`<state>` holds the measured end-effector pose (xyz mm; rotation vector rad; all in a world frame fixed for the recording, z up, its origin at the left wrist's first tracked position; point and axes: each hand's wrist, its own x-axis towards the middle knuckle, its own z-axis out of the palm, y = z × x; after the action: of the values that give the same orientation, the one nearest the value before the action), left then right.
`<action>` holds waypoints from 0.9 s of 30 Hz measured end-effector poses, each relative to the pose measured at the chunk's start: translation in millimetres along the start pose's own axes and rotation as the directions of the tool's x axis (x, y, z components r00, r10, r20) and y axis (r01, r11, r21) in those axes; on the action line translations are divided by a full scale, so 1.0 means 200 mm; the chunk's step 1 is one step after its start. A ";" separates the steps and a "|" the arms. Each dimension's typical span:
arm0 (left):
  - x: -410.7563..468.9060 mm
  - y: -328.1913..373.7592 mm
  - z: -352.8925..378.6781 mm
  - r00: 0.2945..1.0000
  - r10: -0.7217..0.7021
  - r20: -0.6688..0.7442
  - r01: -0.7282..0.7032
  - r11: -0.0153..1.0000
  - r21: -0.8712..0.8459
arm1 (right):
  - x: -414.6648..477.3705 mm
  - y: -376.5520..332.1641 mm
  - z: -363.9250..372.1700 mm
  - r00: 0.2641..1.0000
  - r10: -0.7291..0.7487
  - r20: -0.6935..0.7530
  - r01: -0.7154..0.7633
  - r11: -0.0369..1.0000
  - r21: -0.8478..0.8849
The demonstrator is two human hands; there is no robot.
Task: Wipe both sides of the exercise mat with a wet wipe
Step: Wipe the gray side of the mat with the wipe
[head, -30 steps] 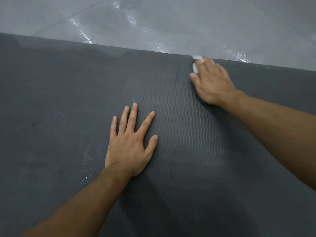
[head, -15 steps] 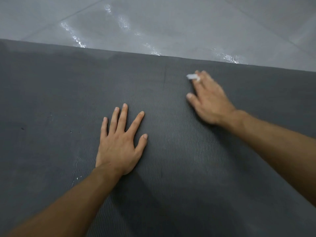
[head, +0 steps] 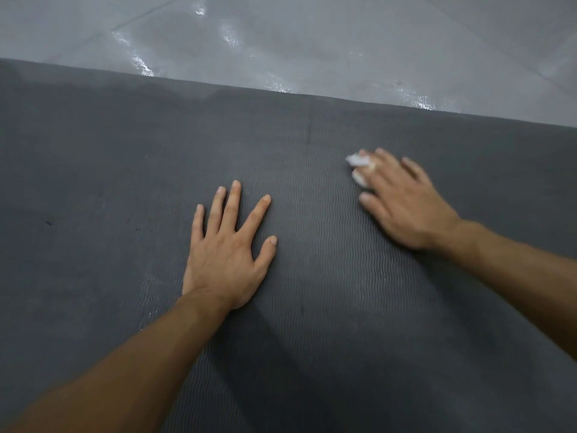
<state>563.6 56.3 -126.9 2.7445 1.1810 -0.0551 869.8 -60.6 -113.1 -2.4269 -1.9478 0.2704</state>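
- exercise mat (head: 93, 182): dark grey with a fine wavy ribbed texture. It lies flat on the floor and fills most of the view. Its far edge runs across the top, slanting down to the right.
- left hand (head: 224, 254): palm down on the mat near the middle of the view. The fingers are straight and spread, the thumb is out to the side, and it grasps nothing, just resting flat.
- left forearm comes in from the bottom left, bare.
- right hand (head: 406, 201): palm down on the mat, right of the left hand and a bit farther out. It is motion-blurred.
- wet wipe (head: 359, 165): small white crumpled wad under the right hand's fingertips (head: 379, 154) and touching the mat. White bits stick out on the left side of the fingers.
- right grip: the fingers are stretched out over the wipe and press it down, with no clench seen. Cannot tell through the blur whether the wipe is also nipped between two fingers.
- the wipe sits well inside the far edge of the mat and well apart from the left hand.
- right forearm comes in from the right edge, bare.
- whitish flecks (head: 150, 295) on the mat just left of the left wrist.
- tiny dark speck (head: 48, 222) on the mat far left.
- floor (head: 312, 42): glossy grey tiles beyond the far edge of the mat, with tile joints visible.
- shiny streaks (head: 140, 62) on the floor close to the mat edge.
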 end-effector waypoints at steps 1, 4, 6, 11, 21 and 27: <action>0.00 0.00 0.00 1.000 -0.001 -0.001 0.001 1.000 -0.003 | 0.07 0.08 -0.01 0.994 0.111 -0.019 -0.110 0.993 0.038; 0.00 0.00 -0.01 1.000 -0.001 -0.001 0.001 1.000 -0.001 | 0.20 0.28 -0.04 0.940 0.337 -0.045 -0.329 0.936 0.128; 0.00 0.00 -0.01 1.000 -0.002 0.003 0.002 1.000 0.003 | 0.23 0.31 -0.05 0.925 0.378 -0.028 -0.369 0.915 0.161; 0.00 0.00 0.00 1.000 -0.007 -0.002 0.007 1.000 0.005 | 0.00 -0.02 0.01 1.000 -0.022 -0.006 0.023 0.995 0.102; 0.01 -0.01 0.01 0.999 -0.011 -0.030 0.011 1.000 0.003 | -0.90 -0.59 0.09 0.766 -0.581 0.276 0.596 0.802 0.034; -0.01 0.00 0.01 1.000 0.003 -0.007 -0.003 0.999 -0.032 | -0.59 -0.32 0.02 0.958 -0.237 0.164 0.246 0.969 -0.035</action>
<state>562.2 54.5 -129.0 2.7213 1.1690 -0.0255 783.3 -162.3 -95.2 -2.2278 -2.3218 0.4195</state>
